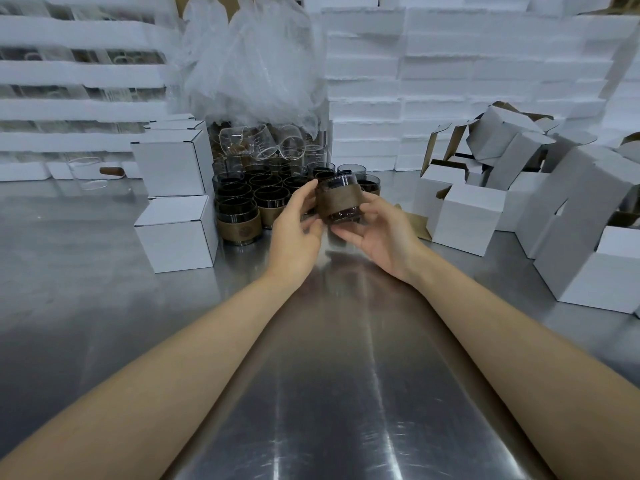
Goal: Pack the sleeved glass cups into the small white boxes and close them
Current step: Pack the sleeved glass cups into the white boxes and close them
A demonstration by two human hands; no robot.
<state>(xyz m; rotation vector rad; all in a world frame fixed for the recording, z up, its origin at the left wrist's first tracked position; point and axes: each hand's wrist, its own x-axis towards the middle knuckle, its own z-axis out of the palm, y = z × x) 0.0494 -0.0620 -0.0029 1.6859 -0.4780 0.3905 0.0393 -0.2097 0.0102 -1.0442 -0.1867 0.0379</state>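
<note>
– Brown sleeve round dark glass: is one sleeved glass cup held over the steel table?

– Yes. It is gripped from both sides, tilted, clear of the tabletop. The left hand is curled round its nine o'clock side, with the thumb laid near the rim. The right hand is cupped under the base at five o'clock, thumb against the sleeve. Much of the cup's lower edge is covered by fingers.

– What is seen behind it?

– At ten o'clock from the held cup, a cluster of sleeved cups is stood upright. Its back rows are hidden by the front ones and partly by the left hand, so no count can be given. At twelve o'clock, clear glass cups are heaped under crumpled plastic bags, and their outlines are hard to separate.

– And the boxes?

– At nine o'clock, two closed white boxes are stacked just beside the cluster. At three o'clock, open white boxes are piled, some tipped over; those at the right edge are cut off. Whether anything lies inside cannot be told.

– Farther back?

– At one o'clock, white foam slabs are stacked. Far out at nine o'clock, a clear glass with a brown handle is made out only dimly.
</note>
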